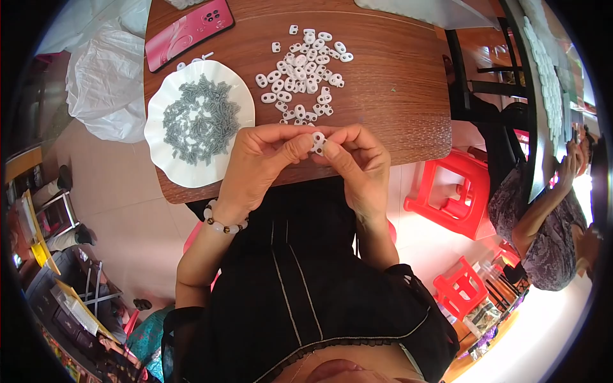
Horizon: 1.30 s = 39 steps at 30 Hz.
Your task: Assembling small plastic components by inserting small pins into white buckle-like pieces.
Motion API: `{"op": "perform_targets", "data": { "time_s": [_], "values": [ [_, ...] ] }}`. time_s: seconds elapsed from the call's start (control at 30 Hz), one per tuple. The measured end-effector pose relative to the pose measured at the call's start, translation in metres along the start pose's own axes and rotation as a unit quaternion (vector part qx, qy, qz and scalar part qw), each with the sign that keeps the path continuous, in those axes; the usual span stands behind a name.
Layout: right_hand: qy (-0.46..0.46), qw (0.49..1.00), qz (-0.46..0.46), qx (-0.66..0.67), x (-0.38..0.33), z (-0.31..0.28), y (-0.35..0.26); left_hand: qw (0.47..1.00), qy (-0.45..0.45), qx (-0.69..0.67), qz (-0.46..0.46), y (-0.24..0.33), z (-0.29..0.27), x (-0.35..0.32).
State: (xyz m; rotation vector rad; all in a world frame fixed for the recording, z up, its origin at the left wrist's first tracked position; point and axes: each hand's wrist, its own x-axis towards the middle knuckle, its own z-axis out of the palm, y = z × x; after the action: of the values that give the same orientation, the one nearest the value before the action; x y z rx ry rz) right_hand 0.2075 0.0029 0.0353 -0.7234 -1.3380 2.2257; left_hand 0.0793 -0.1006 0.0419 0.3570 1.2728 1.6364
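Over the near edge of the round, wood-grained bench point(396, 108), the left hand point(258, 163) and right hand point(361, 159) meet, fingers point(300, 148) of both pinched shut on one small white plastic two-holed piece point(318, 142); it looks smooth, rounded and glossy, and fingertips cover much of it. Behind lies a loose heap of like white pieces point(305, 67); to the left a scalloped white plate point(167, 156) carries grey, short, rod-like bits point(199, 120), too small to make out; a glossy pink phone point(188, 32) lies cut off beyond.
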Motion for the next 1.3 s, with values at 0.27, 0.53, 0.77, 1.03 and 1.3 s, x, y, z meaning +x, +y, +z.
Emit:
{"op": "perform_targets", "data": {
  "time_s": [0.27, 0.53, 0.77, 1.03, 1.3],
  "values": [
    [-0.113, 0.992, -0.042, 0.034, 0.0, 0.009, -0.009, 0.999, -0.022, -0.022, -0.044, 0.004, -0.008, -0.007],
    [-0.174, 0.97, -0.133, -0.105, 0.008, -0.01, 0.001, 0.993, -0.035, -0.075, -0.09, 0.005, -0.009, -0.008],
    [-0.166, 0.98, -0.104, -0.04, 0.004, -0.006, 0.001, 0.993, -0.058, -0.036, -0.097, 0.011, -0.008, -0.008],
    [-0.16, 0.972, -0.132, -0.11, 0.001, -0.007, 0.001, 0.992, -0.058, -0.026, -0.109, 0.014, -0.008, -0.011],
    [-0.186, 0.955, -0.144, -0.179, 0.003, -0.008, -0.002, 0.992, -0.08, -0.027, -0.094, 0.009, -0.01, -0.013]
  ]
}}
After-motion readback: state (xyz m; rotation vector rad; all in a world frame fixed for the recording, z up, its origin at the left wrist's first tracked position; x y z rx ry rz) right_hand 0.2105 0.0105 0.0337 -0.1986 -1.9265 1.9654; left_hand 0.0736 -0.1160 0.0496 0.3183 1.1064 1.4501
